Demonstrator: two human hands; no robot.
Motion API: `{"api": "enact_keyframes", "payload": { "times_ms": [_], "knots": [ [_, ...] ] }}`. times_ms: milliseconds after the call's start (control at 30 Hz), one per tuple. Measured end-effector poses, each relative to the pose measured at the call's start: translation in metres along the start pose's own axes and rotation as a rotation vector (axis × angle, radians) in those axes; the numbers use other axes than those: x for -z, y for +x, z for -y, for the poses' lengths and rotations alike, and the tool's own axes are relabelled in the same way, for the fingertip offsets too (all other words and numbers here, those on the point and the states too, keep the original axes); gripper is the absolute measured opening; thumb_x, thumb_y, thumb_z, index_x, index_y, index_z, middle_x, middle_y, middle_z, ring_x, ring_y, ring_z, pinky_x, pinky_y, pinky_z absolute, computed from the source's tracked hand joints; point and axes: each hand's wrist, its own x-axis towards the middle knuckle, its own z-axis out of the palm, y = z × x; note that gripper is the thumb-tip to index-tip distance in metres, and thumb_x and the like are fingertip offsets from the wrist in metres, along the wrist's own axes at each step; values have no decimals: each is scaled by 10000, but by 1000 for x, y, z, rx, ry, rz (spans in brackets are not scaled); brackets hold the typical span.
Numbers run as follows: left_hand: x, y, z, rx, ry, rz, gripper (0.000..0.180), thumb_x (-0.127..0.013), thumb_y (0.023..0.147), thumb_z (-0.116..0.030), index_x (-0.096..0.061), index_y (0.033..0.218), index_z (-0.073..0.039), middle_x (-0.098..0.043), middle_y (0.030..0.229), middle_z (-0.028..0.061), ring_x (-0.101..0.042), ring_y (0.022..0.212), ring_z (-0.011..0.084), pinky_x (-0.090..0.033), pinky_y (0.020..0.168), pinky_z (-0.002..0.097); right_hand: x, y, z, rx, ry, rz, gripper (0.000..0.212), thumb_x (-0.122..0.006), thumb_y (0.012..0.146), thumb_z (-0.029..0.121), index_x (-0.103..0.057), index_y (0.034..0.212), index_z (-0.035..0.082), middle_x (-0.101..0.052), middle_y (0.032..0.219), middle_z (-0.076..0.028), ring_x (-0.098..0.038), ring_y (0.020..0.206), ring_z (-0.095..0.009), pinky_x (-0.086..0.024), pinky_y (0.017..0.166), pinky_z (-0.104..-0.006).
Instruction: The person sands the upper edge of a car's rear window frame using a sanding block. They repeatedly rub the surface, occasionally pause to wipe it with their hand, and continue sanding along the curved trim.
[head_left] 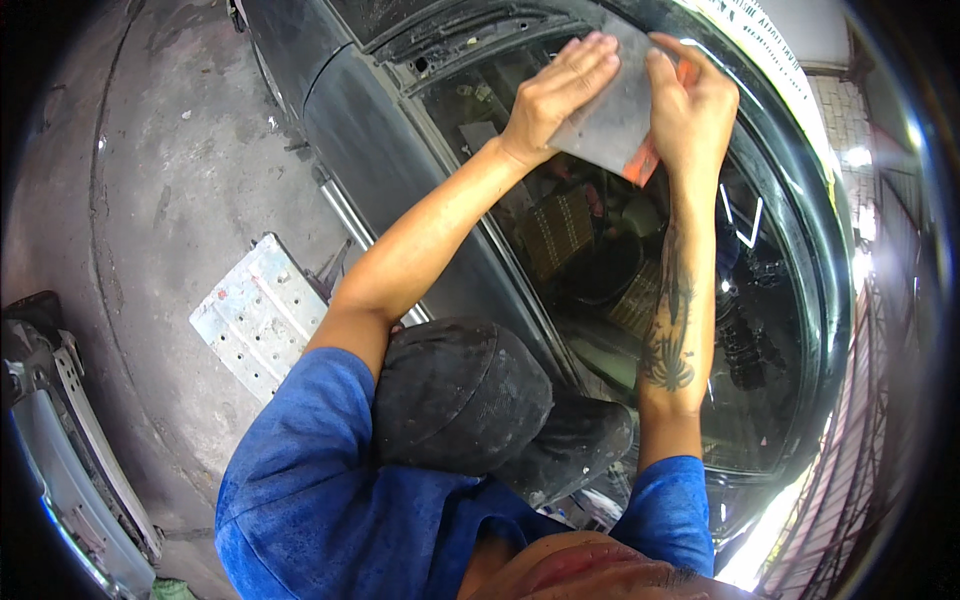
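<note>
At the top, over the dark car window, lies a thin grey sheet with orange along its right edge; whether it is paper or plastic is unclear. My left hand rests on its left side, fingers stretched out flat together, thumb hidden. On the opposite side, my right hand grips the sheet's edge between thumb and fingers, with the index finger reaching out at the top. Orange shows between that thumb and finger. How much of the sheet touches the car cannot be told.
The dark car door runs down beside the glass, with a curved black frame at right. My knees in black are close to the door. A perforated metal plate is on the concrete floor; a detached bumper lies lower left.
</note>
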Motion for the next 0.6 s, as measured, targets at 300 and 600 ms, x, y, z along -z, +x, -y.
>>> {"api": "enact_keyframes", "payload": {
  "times_ms": [300, 600],
  "knots": [
    [4, -4, 1, -86, 42, 79, 396, -635, 918, -68, -664, 1312, -35, -623, 1390, 164, -552, 1343, 350, -419, 1149, 479, 15, -20, -4, -227, 197, 50, 234, -716, 905, 163, -769, 1098, 42, -742, 839, -99, -665, 789, -129, -532, 802, -287],
    [-1, -7, 10, -18, 150, -97, 621, -711, 942, -306, -518, 1440, 11, -484, 1518, 208, -407, 1443, 409, -367, 1174, 477, 60, -38, 19, -312, 259, 220, 248, -715, 929, 157, -742, 1109, -11, -720, 842, -48, -613, 800, -78, -498, 764, -247]
  ]
}}
